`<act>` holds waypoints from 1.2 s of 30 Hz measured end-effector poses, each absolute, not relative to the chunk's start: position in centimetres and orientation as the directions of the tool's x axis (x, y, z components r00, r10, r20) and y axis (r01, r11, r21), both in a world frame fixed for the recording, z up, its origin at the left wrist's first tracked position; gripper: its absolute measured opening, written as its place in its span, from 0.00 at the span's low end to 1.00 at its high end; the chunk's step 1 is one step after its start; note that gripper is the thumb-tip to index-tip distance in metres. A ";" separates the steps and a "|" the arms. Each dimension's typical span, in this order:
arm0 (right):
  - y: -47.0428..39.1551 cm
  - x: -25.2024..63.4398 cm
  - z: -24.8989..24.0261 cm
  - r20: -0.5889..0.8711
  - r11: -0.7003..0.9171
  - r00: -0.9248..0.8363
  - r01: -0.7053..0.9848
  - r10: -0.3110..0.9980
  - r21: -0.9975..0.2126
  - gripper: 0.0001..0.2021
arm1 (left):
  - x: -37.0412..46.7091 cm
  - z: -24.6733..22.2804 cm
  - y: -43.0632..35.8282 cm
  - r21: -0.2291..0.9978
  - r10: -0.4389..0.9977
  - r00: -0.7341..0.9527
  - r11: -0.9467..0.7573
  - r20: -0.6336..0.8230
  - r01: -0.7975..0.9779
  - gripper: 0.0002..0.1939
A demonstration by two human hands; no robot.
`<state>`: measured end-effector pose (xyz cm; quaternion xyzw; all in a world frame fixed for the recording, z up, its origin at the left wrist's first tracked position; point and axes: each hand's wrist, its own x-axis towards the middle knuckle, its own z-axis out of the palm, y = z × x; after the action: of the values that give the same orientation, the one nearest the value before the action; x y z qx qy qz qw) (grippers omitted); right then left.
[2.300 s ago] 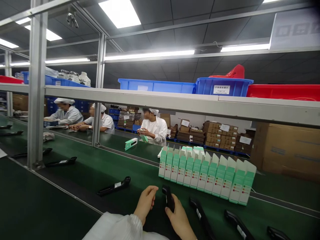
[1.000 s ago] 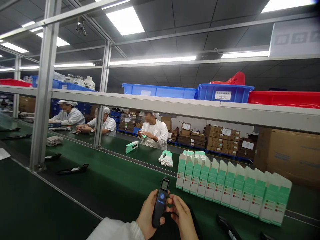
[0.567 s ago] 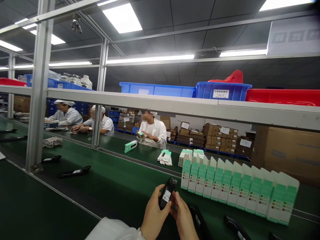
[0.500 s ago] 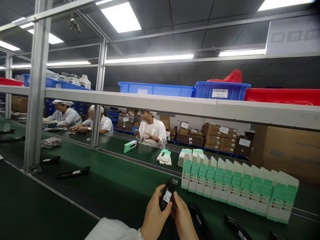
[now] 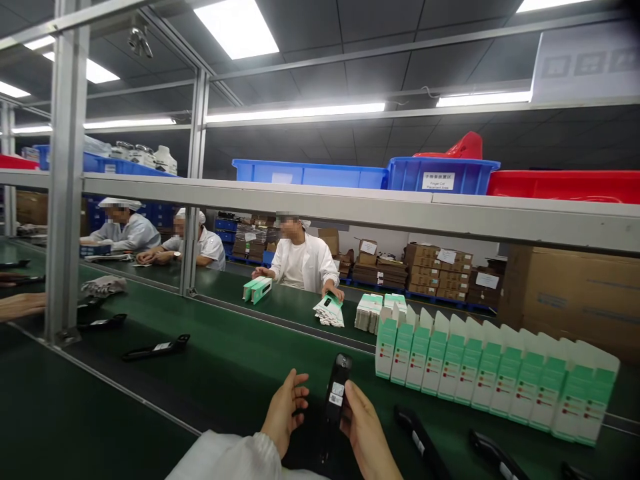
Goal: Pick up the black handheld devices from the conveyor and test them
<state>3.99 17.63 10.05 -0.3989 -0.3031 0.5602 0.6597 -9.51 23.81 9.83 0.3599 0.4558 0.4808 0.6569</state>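
A black device (image 5: 336,393) with white labels stands out against the green surface at the bottom centre. My right hand (image 5: 367,427) grips it from the right side, thumb near its upper part. To its left, my left hand (image 5: 287,411) is apart from the device, fingers spread, holding nothing. Right of my hands, more black devices (image 5: 419,440) lie on the green belt (image 5: 215,360). Behind them stands a row of green and white boxes (image 5: 467,380) with raised flaps.
Metal uprights (image 5: 67,180) and a shelf (image 5: 310,203) with blue bins (image 5: 443,177) cross the view. A person (image 5: 303,260) opposite touches flat cartons (image 5: 329,311). Another person's hand (image 5: 23,307) reaches in at the left. Black devices (image 5: 156,348) lie left.
My left hand has let go of the device and moved left, opening. Boxes and devices have shifted right. The person opposite now reaches to the cartons, and a second upright box stands there. Another hand appears left.
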 end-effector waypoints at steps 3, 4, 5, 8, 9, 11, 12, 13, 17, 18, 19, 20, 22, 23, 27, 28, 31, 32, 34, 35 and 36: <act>17.6 4.0 10.0 -0.035 0.048 0.162 -0.484 0.986 -0.874 0.22 | -9.6 9.9 23.7 0.901 0.947 0.172 0.313 -0.272 -0.299 0.30; 17.7 4.0 9.9 -0.023 0.053 0.151 -0.478 0.988 -0.877 0.21 | -9.5 10.0 23.6 0.905 0.946 0.188 0.311 -0.265 -0.291 0.29; 17.7 4.1 9.8 -0.010 0.057 0.140 -0.472 0.990 -0.879 0.21 | -9.4 10.1 23.4 0.910 0.946 0.202 0.305 -0.255 -0.281 0.29; 17.7 4.2 9.6 0.012 0.065 0.119 -0.454 0.993 -0.889 0.21 | -9.2 10.3 23.1 0.926 0.948 0.222 0.283 -0.229 -0.251 0.30; 17.6 4.3 9.6 0.015 0.065 0.114 -0.448 0.993 -0.892 0.21 | -9.2 10.3 23.1 0.930 0.949 0.224 0.276 -0.223 -0.243 0.30; 17.5 4.3 9.6 0.016 0.061 0.108 -0.435 0.994 -0.899 0.21 | -9.1 10.3 23.1 0.935 0.950 0.224 0.270 -0.219 -0.229 0.31; 17.5 4.3 9.7 0.008 0.054 0.109 -0.430 0.994 -0.901 0.22 | -9.1 10.3 23.1 0.937 0.949 0.224 0.270 -0.220 -0.221 0.31; 17.4 4.3 9.7 -0.005 0.044 0.113 -0.428 0.994 -0.903 0.23 | -9.1 10.3 23.2 0.939 0.949 0.225 0.270 -0.221 -0.215 0.32; 17.4 4.3 9.9 -0.046 0.012 0.124 -0.432 0.991 -0.902 0.26 | -9.1 10.1 23.3 0.945 0.947 0.237 0.264 -0.216 -0.194 0.32; 17.5 4.3 9.9 -0.045 0.014 0.127 -0.429 0.991 -0.903 0.26 | -9.0 10.0 23.4 0.946 0.948 0.239 0.260 -0.211 -0.192 0.32; 17.5 4.3 9.8 -0.043 0.017 0.131 -0.424 0.991 -0.906 0.26 | -9.0 10.0 23.4 0.948 0.948 0.238 0.257 -0.209 -0.190 0.32; 17.5 4.3 9.7 -0.045 0.016 0.135 -0.417 0.990 -0.909 0.26 | -9.0 10.0 23.4 0.949 0.949 0.237 0.254 -0.207 -0.188 0.32; 17.7 4.4 9.5 -0.059 0.005 0.151 -0.388 0.987 -0.922 0.25 | -8.9 9.9 23.3 0.951 0.949 0.236 0.252 -0.207 -0.180 0.32; 17.8 4.5 9.3 -0.069 -0.006 0.165 -0.355 0.984 -0.935 0.25 | -8.9 9.9 23.3 0.952 0.950 0.236 0.250 -0.207 -0.174 0.32; 18.5 5.2 8.2 -0.095 -0.086 0.266 -0.044 0.959 -0.995 0.26 | -8.9 9.7 23.3 0.963 0.953 0.229 0.232 -0.197 -0.135 0.30; 18.8 5.5 7.9 -0.065 -0.092 0.294 0.078 0.954 -0.993 0.24 | -8.9 9.7 23.3 0.967 0.954 0.230 0.223 -0.192 -0.120 0.29; 19.3 6.5 6.7 0.076 -0.058 0.352 0.356 0.933 -0.933 0.14 | -8.8 9.5 23.4 0.981 0.953 0.254 0.183 -0.162 -0.061 0.26; 19.4 6.9 6.4 0.108 -0.055 0.371 0.403 0.923 -0.914 0.14 | -8.7 9.4 23.4 0.986 0.952 0.266 0.165 -0.149 -0.039 0.25; 19.5 7.3 6.0 0.140 -0.071 0.409 0.460 0.902 -0.885 0.18 | -8.6 9.4 23.3 0.992 0.950 0.287 0.128 -0.123 0.003 0.23; 19.5 7.5 5.9 0.151 -0.083 0.425 0.482 0.893 -0.872 0.19 | -8.6 9.5 23.3 0.994 0.949 0.295 0.111 -0.112 0.020 0.22; 19.4 7.5 6.1 0.161 -0.095 0.439 0.505 0.884 -0.858 0.20 | -8.5 9.5 23.2 0.995 0.948 0.302 0.095 -0.101 0.035 0.22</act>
<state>7.53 19.41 6.05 -0.7112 -0.4883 0.2046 0.4626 -8.54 23.24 9.52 0.5503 0.4468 0.3868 0.5899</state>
